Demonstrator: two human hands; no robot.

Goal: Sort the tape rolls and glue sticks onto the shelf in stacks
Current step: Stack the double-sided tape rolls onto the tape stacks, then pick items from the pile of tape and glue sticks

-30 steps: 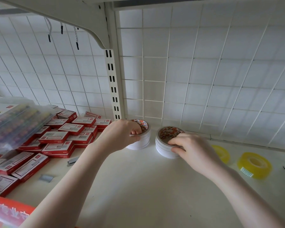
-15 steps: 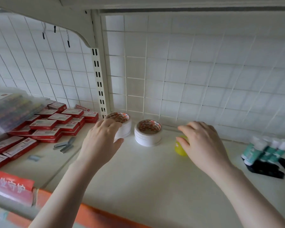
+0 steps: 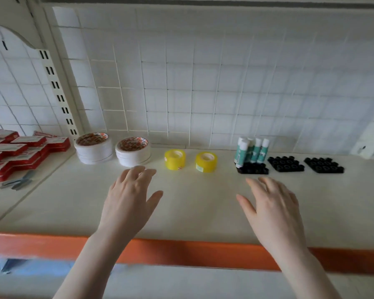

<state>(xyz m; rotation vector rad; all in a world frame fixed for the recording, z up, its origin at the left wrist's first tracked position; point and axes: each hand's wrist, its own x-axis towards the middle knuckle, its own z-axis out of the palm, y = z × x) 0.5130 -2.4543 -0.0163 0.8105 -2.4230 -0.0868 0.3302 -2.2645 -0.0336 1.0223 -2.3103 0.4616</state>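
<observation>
light: soft, even, bright | shadows: faint | blur: slight overall | edges: wide-angle bending

Camera: one only, worn on the person's head, wide-angle.
Position: in front of the shelf [image 3: 194, 212], above its orange front edge [image 3: 181, 251].
Direction: forward and down, toward the wire grid back wall [image 3: 203, 93].
Nearness: close; both forearms enter from the bottom.
Distortion: straight lines bend near the edges.
Shared part: none, because there is no second view.
</observation>
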